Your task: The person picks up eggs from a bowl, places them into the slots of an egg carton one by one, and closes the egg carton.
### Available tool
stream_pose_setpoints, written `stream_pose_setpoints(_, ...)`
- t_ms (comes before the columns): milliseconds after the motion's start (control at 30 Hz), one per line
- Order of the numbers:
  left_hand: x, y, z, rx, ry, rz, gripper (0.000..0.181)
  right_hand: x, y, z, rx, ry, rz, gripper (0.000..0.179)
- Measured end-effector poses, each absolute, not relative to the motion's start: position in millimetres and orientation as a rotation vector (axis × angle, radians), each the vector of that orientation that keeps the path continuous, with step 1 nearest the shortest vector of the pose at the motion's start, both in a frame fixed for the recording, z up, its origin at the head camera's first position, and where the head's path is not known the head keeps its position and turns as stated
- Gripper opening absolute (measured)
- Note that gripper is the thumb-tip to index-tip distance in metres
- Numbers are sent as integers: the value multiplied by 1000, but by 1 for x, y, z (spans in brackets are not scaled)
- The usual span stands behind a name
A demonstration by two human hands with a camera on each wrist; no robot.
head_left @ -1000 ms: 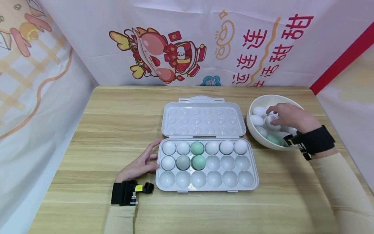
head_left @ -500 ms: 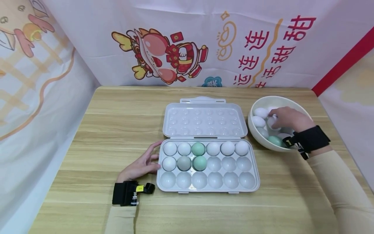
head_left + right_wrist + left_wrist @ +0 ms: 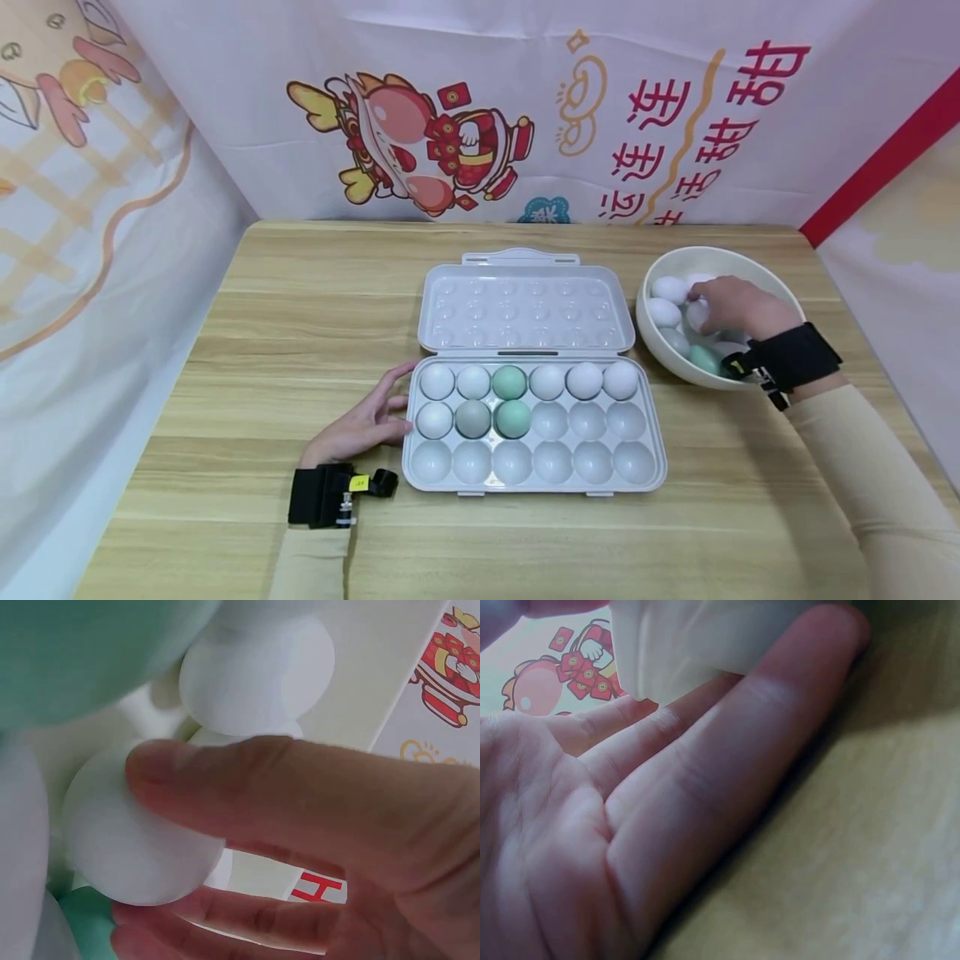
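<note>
In the head view, a pale grey egg carton (image 3: 532, 485) lies open on the table. White, green and grey eggs fill its back row and the left half of its middle row. My left hand (image 3: 360, 429) rests at the carton's left end, fingers extended along its side; the left wrist view shows the fingers (image 3: 697, 780) against its wall. Inside a cream bowl (image 3: 667, 357) on the right, my right hand (image 3: 742, 306) pinches a white egg (image 3: 135, 832) between thumb and fingers. Part of that egg is hidden behind the hand.
More white eggs (image 3: 664, 312) and a green egg (image 3: 703, 359) lie around the right hand in the bowl. The carton's lid (image 3: 525, 308) is folded back toward the printed cloth (image 3: 555, 108) behind the wooden table (image 3: 315, 283).
My right hand has lowered slightly into the bowl and its spread fingers have come together on the white egg. The left hand stays at the carton.
</note>
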State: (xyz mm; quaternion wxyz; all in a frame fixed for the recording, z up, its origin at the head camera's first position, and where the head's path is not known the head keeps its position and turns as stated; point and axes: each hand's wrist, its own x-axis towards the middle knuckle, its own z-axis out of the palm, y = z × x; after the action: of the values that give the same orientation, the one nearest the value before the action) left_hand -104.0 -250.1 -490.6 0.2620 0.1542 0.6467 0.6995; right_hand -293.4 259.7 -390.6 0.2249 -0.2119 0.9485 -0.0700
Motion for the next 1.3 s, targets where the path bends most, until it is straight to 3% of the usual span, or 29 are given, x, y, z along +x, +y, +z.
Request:
stream_pose_setpoints(800, -103, -249, -491, 432, 1743, 1899, 82, -282, 259, -369, -624, 2685, -166, 53)
stream_pose_setpoints(1300, -102, -247, -488, 409, 1771, 1881, 83, -252, 251, -348, -738, 2772, -153, 57)
